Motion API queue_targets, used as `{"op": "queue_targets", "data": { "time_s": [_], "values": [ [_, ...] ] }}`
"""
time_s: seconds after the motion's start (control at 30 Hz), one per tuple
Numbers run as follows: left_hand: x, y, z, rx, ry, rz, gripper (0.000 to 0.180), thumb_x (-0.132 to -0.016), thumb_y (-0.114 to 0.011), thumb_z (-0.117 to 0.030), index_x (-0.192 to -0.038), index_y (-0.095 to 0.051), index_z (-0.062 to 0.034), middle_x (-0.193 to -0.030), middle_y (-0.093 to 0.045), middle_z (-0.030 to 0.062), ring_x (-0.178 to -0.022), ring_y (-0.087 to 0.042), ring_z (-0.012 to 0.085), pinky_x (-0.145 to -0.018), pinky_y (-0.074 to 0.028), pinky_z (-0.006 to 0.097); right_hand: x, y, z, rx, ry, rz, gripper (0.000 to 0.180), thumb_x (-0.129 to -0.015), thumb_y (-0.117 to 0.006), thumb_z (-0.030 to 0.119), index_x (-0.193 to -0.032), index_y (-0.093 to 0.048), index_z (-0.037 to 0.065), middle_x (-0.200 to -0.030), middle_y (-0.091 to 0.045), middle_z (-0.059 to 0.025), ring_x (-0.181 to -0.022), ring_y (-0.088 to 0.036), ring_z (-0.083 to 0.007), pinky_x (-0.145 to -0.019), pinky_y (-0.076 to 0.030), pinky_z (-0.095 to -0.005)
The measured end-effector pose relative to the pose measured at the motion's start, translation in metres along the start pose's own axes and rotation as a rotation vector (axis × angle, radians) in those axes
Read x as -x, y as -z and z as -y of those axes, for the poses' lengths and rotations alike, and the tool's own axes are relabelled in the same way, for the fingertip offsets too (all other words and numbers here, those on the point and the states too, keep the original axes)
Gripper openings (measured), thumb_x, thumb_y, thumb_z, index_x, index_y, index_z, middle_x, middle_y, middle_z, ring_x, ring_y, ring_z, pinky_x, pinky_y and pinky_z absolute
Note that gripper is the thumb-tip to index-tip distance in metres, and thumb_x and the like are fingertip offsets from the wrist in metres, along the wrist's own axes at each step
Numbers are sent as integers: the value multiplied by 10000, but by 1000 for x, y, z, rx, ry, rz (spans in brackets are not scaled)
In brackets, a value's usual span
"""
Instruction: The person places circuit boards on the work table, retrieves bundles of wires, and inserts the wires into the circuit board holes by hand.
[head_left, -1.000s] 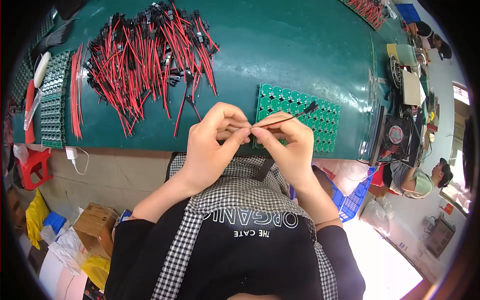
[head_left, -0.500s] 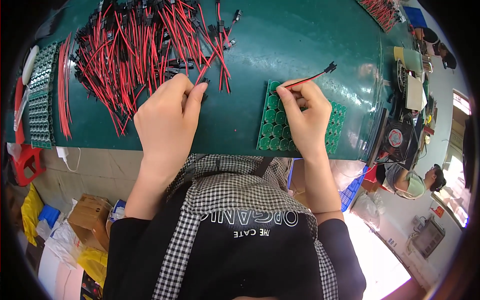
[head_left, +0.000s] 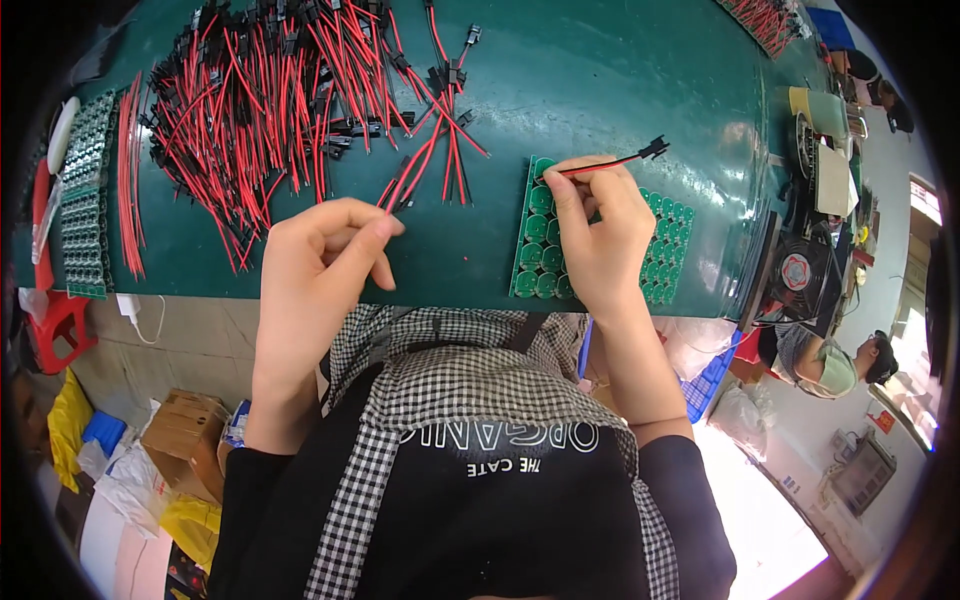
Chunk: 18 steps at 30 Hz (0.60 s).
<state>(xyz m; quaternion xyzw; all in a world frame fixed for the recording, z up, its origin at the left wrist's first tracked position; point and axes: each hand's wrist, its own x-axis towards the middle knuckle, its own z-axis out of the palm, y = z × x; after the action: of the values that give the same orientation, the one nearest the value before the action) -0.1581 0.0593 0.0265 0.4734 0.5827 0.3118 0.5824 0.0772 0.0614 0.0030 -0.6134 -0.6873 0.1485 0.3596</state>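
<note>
In a thumb-and-finger pinch, my right hand [head_left: 605,220] holds a short red-and-black wire lead [head_left: 605,165], whose black plug [head_left: 653,148] points away to the right. This hand is over a green circuit board panel [head_left: 533,255] of round sections and hides its middle. My left hand [head_left: 325,260] is closed at the fingertips on the end of another red-and-black lead [head_left: 410,175], which runs up toward a few loose leads beside the pile. Behind it lies a large heap of red-and-black leads with black plugs [head_left: 260,110].
At the far left stand more green circuit boards [head_left: 85,200], with a row of red wires [head_left: 130,180] alongside. Another bundle of red wires [head_left: 765,25] is at the far right corner. A black fan [head_left: 795,270] sits past the table's right edge, near another person [head_left: 825,365].
My left hand has come nearer to me, drawing a lead's end out from the loose leads. My right hand has shifted slightly left, its lead now lying flatter.
</note>
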Motion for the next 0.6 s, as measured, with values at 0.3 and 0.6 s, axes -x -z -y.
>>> {"op": "queue_targets", "data": {
  "time_s": [0.3, 0.6],
  "values": [
    [14, -31, 11, 745, 84, 244, 149, -938, -531, -106, -926, -613, 19, -719, -645, 101, -448, -469, 57, -411, -349, 177, -7, 22, 13, -40, -154, 86, 78, -793, -690, 59, -804, -641, 0, -717, -593, -76, -551, -538, -153, -505, -418, -276],
    [7, -52, 9, -123, -598, 194, 70, -854, -614, -48, -906, -625, -3, -734, -599, 63, -607, -549, 145, -528, -410, 274, 16, 36, 33, -481, -71, 343, 130, -736, -717, -25, -859, -680, -1, -812, -633, -63, -679, -594, -93, -527, -455, -222]
  ]
}}
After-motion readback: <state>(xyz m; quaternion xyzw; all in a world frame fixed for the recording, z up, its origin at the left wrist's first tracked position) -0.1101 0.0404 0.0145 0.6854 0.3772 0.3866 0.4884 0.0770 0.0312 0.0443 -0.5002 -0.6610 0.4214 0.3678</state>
